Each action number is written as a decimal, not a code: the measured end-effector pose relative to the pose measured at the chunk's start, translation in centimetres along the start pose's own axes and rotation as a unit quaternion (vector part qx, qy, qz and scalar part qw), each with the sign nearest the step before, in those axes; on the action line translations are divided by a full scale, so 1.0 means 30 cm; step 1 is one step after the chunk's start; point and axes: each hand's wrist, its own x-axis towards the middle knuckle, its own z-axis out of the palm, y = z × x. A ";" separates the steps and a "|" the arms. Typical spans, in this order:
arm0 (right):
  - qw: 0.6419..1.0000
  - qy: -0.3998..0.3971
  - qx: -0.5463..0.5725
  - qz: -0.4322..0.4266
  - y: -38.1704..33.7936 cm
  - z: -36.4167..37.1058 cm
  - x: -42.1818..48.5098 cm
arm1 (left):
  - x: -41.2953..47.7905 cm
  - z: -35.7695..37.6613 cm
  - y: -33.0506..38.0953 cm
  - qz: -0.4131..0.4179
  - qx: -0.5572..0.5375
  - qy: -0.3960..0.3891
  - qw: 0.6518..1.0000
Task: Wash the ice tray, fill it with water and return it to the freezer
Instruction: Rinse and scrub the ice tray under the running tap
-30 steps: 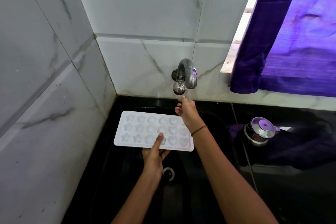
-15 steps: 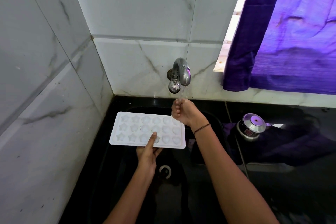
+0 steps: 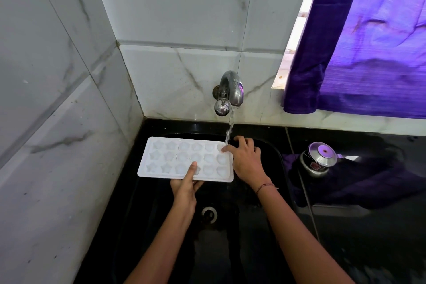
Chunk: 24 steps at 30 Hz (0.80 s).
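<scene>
Ice tray (image 3: 166,157): white, held level over the black sink (image 3: 143,210), below the tap (image 3: 231,90).
Left hand (image 3: 185,188): grips the near edge, thumb pressed on top, fingers underneath.
Right hand (image 3: 246,161): at the tray's right end, fingers loosely spread, thumb tip touching the far right corner.
Water (image 3: 230,127): thin stream landing at that corner.
Counter, right: steel lidded pot (image 3: 319,159).

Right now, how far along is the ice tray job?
Done: the tap runs and the ice tray is over the sink. In hand: the left hand grips its near edge, the right hand touches the far right corner, where the water lands. Left: washing through, filling, the freezer trip.
</scene>
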 end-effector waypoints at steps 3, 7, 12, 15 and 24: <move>0.999 0.025 -0.036 0.005 -0.010 -0.001 -0.002 | 0.001 0.010 0.003 0.002 0.006 -0.002 1.000; 0.998 0.031 -0.047 -0.018 0.002 -0.007 0.004 | 0.008 0.015 0.004 -0.001 0.010 -0.003 1.000; 0.998 0.032 -0.044 -0.027 0.014 -0.019 0.011 | 0.014 0.024 0.004 -0.002 0.005 -0.009 1.000; 0.998 0.046 -0.046 -0.022 0.020 -0.021 0.015 | 0.015 0.038 0.007 -0.001 -0.001 -0.011 1.000; 0.982 -0.010 0.189 -0.010 0.016 -0.029 0.013 | 0.038 0.113 0.040 -0.001 -0.020 -0.011 1.000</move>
